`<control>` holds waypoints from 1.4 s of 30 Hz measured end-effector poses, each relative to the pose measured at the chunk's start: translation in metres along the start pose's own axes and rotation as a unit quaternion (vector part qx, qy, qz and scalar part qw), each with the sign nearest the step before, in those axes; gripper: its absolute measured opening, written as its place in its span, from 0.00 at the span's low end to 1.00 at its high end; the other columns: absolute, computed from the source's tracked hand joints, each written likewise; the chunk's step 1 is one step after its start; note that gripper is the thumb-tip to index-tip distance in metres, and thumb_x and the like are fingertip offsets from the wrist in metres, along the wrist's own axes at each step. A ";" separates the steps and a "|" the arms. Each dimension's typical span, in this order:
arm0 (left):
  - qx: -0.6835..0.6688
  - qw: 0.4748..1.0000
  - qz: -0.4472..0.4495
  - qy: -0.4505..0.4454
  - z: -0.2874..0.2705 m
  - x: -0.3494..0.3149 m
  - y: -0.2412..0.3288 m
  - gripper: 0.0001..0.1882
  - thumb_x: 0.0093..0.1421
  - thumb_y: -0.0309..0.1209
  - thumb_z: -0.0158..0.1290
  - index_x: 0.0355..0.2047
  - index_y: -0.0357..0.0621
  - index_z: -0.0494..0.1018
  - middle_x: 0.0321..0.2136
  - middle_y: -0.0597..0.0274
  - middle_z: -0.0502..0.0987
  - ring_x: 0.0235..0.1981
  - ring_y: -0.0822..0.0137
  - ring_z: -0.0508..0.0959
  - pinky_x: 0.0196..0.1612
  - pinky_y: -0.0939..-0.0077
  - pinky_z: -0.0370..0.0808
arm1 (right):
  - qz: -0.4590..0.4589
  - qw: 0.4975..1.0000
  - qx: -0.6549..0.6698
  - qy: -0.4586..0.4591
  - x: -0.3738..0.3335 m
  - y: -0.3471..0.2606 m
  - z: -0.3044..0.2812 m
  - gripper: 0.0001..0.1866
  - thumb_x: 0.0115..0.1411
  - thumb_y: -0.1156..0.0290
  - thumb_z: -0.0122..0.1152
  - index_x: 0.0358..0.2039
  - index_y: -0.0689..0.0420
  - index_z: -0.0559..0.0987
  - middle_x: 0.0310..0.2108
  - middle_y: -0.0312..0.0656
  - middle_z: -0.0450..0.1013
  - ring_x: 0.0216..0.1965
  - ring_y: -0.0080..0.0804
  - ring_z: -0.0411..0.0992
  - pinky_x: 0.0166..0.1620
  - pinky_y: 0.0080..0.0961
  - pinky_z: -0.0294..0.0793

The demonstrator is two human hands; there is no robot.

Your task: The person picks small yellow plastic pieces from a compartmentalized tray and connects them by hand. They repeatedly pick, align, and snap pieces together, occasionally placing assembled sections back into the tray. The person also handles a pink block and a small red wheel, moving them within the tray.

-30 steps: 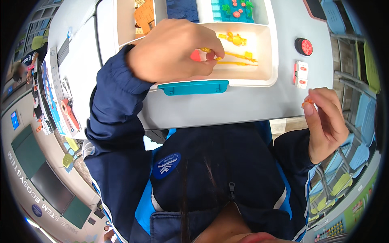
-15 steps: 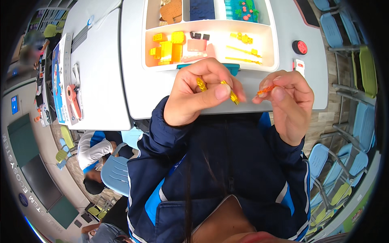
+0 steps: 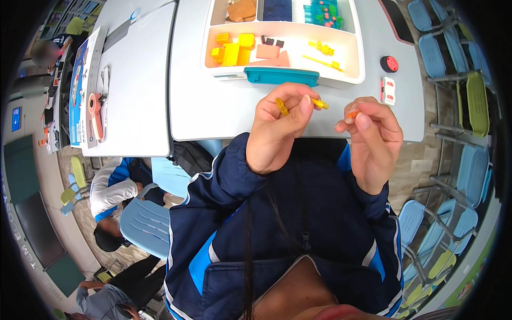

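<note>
Presently, the person's left grip (image 3: 274, 128) was closed at thumb and forefinger on a small yellow piece (image 3: 320, 103), whose end stuck out toward the other hand, while a second yellow piece (image 3: 281, 106) was tucked further back among the curled fingers. The right grip (image 3: 376, 141) was pinched on a tiny orange piece (image 3: 352, 114), mostly covered by the fingertips. Both hands were raised near the front edge of the pale surface (image 3: 213, 104), close together yet apart, and the held pieces did not touch.

Beyond them stood a white box (image 3: 360, 61) with a teal latch (image 3: 281, 76) on its near side. Its front compartment held yellow bricks (image 3: 231, 53) at the left, coral bricks (image 3: 268, 52) and small black parts (image 3: 273, 41) about the middle, and loose yellow parts (image 3: 321, 48) with a thin yellow rod (image 3: 322, 62) toward the right. The compartments behind held orange-brown parts (image 3: 242, 10), dark blue parts (image 3: 276, 9) and a teal build (image 3: 325, 13) dotted with green and pink. Right of the box lay a black wheel (image 3: 390, 64) with a red hub and, just nearer, a white-and-red block (image 3: 388, 90)
</note>
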State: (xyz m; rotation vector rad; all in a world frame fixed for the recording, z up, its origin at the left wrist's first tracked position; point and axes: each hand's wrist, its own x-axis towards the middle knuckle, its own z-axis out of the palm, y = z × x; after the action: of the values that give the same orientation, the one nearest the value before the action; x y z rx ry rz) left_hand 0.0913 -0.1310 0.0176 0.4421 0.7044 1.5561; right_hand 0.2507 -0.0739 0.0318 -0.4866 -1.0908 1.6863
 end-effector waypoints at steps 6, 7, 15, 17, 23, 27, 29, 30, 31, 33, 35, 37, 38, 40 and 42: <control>-0.015 1.000 -0.018 0.017 0.000 -0.008 -0.002 0.09 0.64 0.31 0.52 0.43 0.44 0.73 0.34 0.66 0.74 0.15 0.84 0.57 0.21 0.87 0.54 | -0.031 0.999 -0.038 -0.008 -0.010 0.002 0.004 0.07 0.59 0.83 0.56 0.39 0.67 0.75 0.36 0.48 0.73 0.36 0.32 0.76 0.37 0.32 0.82; -0.024 0.999 -0.015 0.035 0.003 -0.009 -0.001 0.09 0.62 0.30 0.54 0.43 0.44 0.74 0.34 0.65 0.75 0.15 0.84 0.58 0.21 0.87 0.54 | -0.028 0.999 -0.029 -0.005 -0.011 0.001 0.005 0.07 0.59 0.82 0.56 0.39 0.67 0.74 0.36 0.48 0.74 0.36 0.32 0.76 0.37 0.31 0.82; -0.071 0.994 -0.049 0.060 0.007 -0.013 0.006 0.11 0.62 0.31 0.52 0.44 0.41 0.73 0.35 0.63 0.77 0.14 0.82 0.59 0.20 0.86 0.55 | -0.039 0.996 -0.084 0.003 -0.017 -0.003 0.006 0.06 0.61 0.81 0.55 0.38 0.67 0.75 0.35 0.49 0.74 0.35 0.32 0.76 0.37 0.29 0.80; -0.102 0.991 -0.071 0.042 0.005 -0.012 0.007 0.11 0.62 0.32 0.52 0.44 0.42 0.72 0.36 0.64 0.76 0.15 0.82 0.60 0.20 0.86 0.56 | -0.098 0.982 -0.161 -0.033 -0.016 0.001 -0.002 0.06 0.61 0.82 0.54 0.38 0.67 0.77 0.36 0.48 0.75 0.35 0.32 0.76 0.38 0.27 0.78; -0.095 0.991 -0.047 0.076 0.011 -0.013 0.008 0.10 0.65 0.33 0.48 0.44 0.43 0.70 0.36 0.67 0.73 0.17 0.80 0.59 0.23 0.84 0.58 | -0.124 0.926 -0.353 -0.045 -0.015 0.003 0.009 0.10 0.54 0.83 0.62 0.38 0.65 0.80 0.35 0.46 0.76 0.34 0.29 0.75 0.39 0.21 0.74; -0.019 0.993 0.012 0.112 0.014 -0.010 0.000 0.11 0.63 0.35 0.52 0.43 0.43 0.72 0.37 0.68 0.74 0.18 0.82 0.60 0.23 0.86 0.56 | -0.126 0.896 -0.419 -0.071 -0.010 0.008 0.018 0.11 0.49 0.81 0.67 0.36 0.63 0.81 0.31 0.43 0.76 0.34 0.33 0.75 0.36 0.21 0.73; 0.032 0.993 0.034 0.107 0.014 -0.010 -0.003 0.12 0.63 0.36 0.52 0.43 0.42 0.73 0.37 0.68 0.74 0.20 0.82 0.64 0.24 0.86 0.57 | -0.142 0.886 -0.434 -0.076 -0.004 0.016 0.019 0.11 0.48 0.81 0.67 0.34 0.62 0.80 0.30 0.43 0.75 0.32 0.34 0.75 0.34 0.23 0.73; 0.037 0.994 0.034 0.096 0.015 -0.010 -0.005 0.12 0.63 0.35 0.52 0.43 0.42 0.73 0.39 0.67 0.74 0.23 0.81 0.66 0.25 0.86 0.59 | -0.150 0.881 -0.441 -0.080 -0.002 0.020 0.019 0.10 0.47 0.81 0.67 0.33 0.62 0.80 0.30 0.42 0.75 0.31 0.34 0.74 0.33 0.23 0.73; 0.041 0.995 0.035 0.085 0.016 -0.010 -0.005 0.12 0.63 0.35 0.53 0.43 0.41 0.73 0.40 0.67 0.74 0.25 0.80 0.69 0.26 0.86 0.61 | -0.159 0.878 -0.444 -0.081 0.000 0.023 0.020 0.10 0.47 0.80 0.67 0.32 0.62 0.80 0.29 0.42 0.75 0.31 0.35 0.74 0.33 0.24 0.72; 0.063 0.994 0.048 0.076 0.018 -0.009 -0.008 0.12 0.63 0.34 0.53 0.43 0.41 0.74 0.42 0.66 0.74 0.30 0.77 0.73 0.30 0.85 0.66 | -0.178 0.872 -0.448 -0.085 0.004 0.024 0.022 0.09 0.46 0.79 0.67 0.30 0.62 0.80 0.27 0.41 0.74 0.29 0.35 0.73 0.31 0.25 0.72; 0.093 0.990 0.072 0.080 0.017 -0.006 -0.012 0.11 0.63 0.34 0.54 0.42 0.41 0.73 0.45 0.65 0.73 0.35 0.73 0.75 0.34 0.83 0.70 | -0.176 0.859 -0.471 -0.091 0.005 0.026 0.019 0.08 0.45 0.79 0.66 0.29 0.62 0.79 0.26 0.41 0.74 0.27 0.35 0.72 0.30 0.25 0.71; 0.111 0.989 0.078 0.066 0.012 -0.003 -0.018 0.11 0.63 0.34 0.54 0.41 0.41 0.73 0.47 0.65 0.72 0.35 0.73 0.75 0.36 0.81 0.72 | -0.165 0.861 -0.473 -0.090 0.008 0.032 0.014 0.08 0.45 0.79 0.66 0.28 0.63 0.79 0.25 0.41 0.73 0.26 0.34 0.71 0.30 0.25 0.71; 0.120 0.988 0.082 0.059 0.011 -0.002 -0.020 0.10 0.63 0.34 0.55 0.41 0.42 0.73 0.47 0.65 0.72 0.36 0.74 0.75 0.38 0.79 0.73 | -0.155 0.869 -0.463 -0.086 0.010 0.036 0.012 0.07 0.45 0.79 0.66 0.28 0.63 0.79 0.25 0.41 0.73 0.26 0.33 0.71 0.29 0.24 0.71; 0.110 0.990 0.055 0.075 0.011 0.000 -0.021 0.10 0.64 0.36 0.53 0.40 0.43 0.73 0.46 0.66 0.73 0.35 0.74 0.74 0.32 0.82 0.70 | -0.126 0.887 -0.437 -0.081 0.012 0.040 0.008 0.07 0.46 0.79 0.65 0.27 0.63 0.78 0.24 0.40 0.73 0.26 0.29 0.71 0.30 0.24 0.70; 0.118 0.989 0.022 0.084 0.008 0.001 -0.017 0.09 0.65 0.36 0.52 0.40 0.44 0.73 0.45 0.66 0.74 0.34 0.75 0.74 0.29 0.83 0.68 | -0.089 0.907 -0.404 -0.079 0.014 0.039 0.004 0.06 0.47 0.80 0.65 0.28 0.64 0.78 0.25 0.39 0.74 0.26 0.25 0.72 0.30 0.23 0.71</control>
State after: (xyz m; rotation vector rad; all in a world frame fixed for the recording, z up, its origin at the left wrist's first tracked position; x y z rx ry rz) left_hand 0.1098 -0.1288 0.0121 0.5075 1.0229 1.5703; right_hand 0.2209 -0.0653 0.0032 -0.7420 -1.8965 1.0642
